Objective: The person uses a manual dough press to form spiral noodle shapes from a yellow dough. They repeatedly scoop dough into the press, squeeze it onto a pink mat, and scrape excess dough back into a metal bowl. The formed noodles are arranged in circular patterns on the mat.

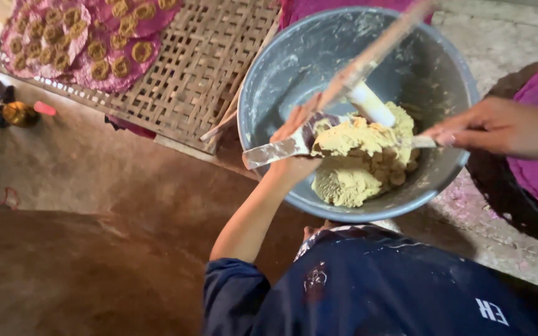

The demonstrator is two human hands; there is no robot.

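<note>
Head view: over the grey bowl [269, 81], left hand [297, 140] grips a metal scraper [269, 151] against yellow dough [362, 158]; right hand [490, 124] pinches a blade's handle [423, 142].

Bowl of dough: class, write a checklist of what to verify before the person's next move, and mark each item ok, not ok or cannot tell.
1. Dough supply: ok. A yellow dough mound lies in the grey bowl.
2. Left hand grip: ok. It is closed on a dough-smeared metal tool.
3. Right hand grip: ok. Its fingers pinch a thin utensil whose tip is in the dough.
4. Metal tool filled: cannot tell, dough hides its end.
5. Room on the woven tray: ok. It has a bare part beside the purple cloths.
6. Bowl steady: cannot tell, its base is hidden.
</note>
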